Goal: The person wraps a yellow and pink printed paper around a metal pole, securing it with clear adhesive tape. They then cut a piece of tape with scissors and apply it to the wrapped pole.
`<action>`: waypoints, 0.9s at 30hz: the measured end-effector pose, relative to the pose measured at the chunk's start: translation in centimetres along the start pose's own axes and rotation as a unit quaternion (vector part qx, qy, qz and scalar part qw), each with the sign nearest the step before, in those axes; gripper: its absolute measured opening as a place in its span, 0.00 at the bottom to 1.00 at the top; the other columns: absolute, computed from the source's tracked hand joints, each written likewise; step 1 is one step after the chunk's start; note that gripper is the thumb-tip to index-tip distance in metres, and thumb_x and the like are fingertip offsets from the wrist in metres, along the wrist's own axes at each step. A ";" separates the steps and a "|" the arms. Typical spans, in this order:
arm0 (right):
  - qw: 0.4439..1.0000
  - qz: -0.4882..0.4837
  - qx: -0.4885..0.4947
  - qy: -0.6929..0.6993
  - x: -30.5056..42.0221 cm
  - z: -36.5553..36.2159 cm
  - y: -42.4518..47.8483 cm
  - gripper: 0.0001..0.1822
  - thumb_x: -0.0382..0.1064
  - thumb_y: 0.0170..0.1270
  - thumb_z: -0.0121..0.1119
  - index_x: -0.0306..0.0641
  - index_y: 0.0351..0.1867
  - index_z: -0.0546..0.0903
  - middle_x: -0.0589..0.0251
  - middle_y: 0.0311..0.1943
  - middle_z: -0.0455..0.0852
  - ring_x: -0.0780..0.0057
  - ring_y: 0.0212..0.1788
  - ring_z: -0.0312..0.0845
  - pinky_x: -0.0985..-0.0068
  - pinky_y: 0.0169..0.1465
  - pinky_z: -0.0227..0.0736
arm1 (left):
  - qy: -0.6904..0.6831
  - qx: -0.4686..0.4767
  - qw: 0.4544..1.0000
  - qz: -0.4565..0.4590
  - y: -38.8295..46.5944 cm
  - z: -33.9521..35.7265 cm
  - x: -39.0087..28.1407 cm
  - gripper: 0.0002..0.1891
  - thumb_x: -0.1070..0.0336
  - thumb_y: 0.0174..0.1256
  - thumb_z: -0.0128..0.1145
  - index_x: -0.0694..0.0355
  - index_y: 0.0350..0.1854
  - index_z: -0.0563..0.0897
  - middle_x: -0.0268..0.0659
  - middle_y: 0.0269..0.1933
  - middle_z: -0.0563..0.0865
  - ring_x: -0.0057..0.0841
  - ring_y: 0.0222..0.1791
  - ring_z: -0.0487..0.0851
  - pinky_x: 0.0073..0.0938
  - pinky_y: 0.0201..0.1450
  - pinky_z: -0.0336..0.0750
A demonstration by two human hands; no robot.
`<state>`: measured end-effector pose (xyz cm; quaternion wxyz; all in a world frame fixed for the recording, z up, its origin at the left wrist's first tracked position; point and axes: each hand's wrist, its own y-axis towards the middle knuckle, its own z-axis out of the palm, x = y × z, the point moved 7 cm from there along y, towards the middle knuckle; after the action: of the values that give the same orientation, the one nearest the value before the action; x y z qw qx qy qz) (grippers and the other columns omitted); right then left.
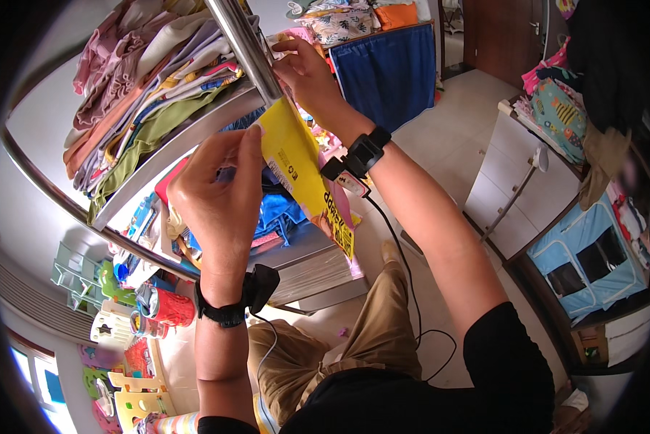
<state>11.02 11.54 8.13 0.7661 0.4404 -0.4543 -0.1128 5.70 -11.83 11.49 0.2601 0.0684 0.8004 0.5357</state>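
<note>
My left hand pinches the near edge of a yellow printed packet between thumb and fingers. The packet hangs slanting down beside a metal post and bears dark writing and a picture. My right hand is raised at the far side of the post, its fingers bent near the packet's upper end; whether they touch the packet or the post cannot be told. A pile of folded clothes lies on the rack shelf to the left of the post. Both wrists wear black straps with cabled devices.
Below the upper shelf are blue garments and a lower slatted shelf. A red bucket and play fencing stand at left. White drawers and a light-blue box are at right. Cables dangle from both wrists.
</note>
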 end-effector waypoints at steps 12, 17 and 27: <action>0.999 -0.020 0.029 -0.034 1.0 -0.7 0.3 0.14 0.33 0.73 0.60 0.30 0.56 0.80 0.57 0.45 0.90 0.72 0.44 0.89 0.77 0.53 0.78 | -0.019 0.003 0.998 -0.051 -0.1 0.0 1.9 0.06 0.69 0.65 0.71 0.68 0.36 0.90 0.38 0.30 0.92 0.18 0.32 0.91 0.18 0.38 0.81; 0.988 -0.009 0.018 -0.153 -0.5 -3.6 1.7 0.15 0.34 0.71 0.64 0.31 0.55 0.83 0.60 0.48 0.90 0.73 0.48 0.87 0.76 0.52 0.79 | -0.043 0.002 0.998 -0.054 0.2 0.5 1.9 0.07 0.69 0.66 0.71 0.69 0.36 0.90 0.38 0.30 0.93 0.17 0.32 0.91 0.17 0.38 0.81; 0.959 -0.167 -0.186 -0.134 12.8 -3.5 -11.7 0.07 0.31 0.75 0.62 0.32 0.50 0.83 0.67 0.44 0.86 0.84 0.42 0.81 0.84 0.47 0.76 | -0.047 0.001 0.997 -0.055 -0.2 0.3 1.5 0.06 0.70 0.66 0.70 0.69 0.35 0.90 0.36 0.29 0.92 0.16 0.31 0.90 0.17 0.36 0.81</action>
<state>23.66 -0.64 5.96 0.7366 0.3405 -0.4438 -0.3802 4.58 -11.08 10.73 0.3259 0.0496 0.7903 0.5165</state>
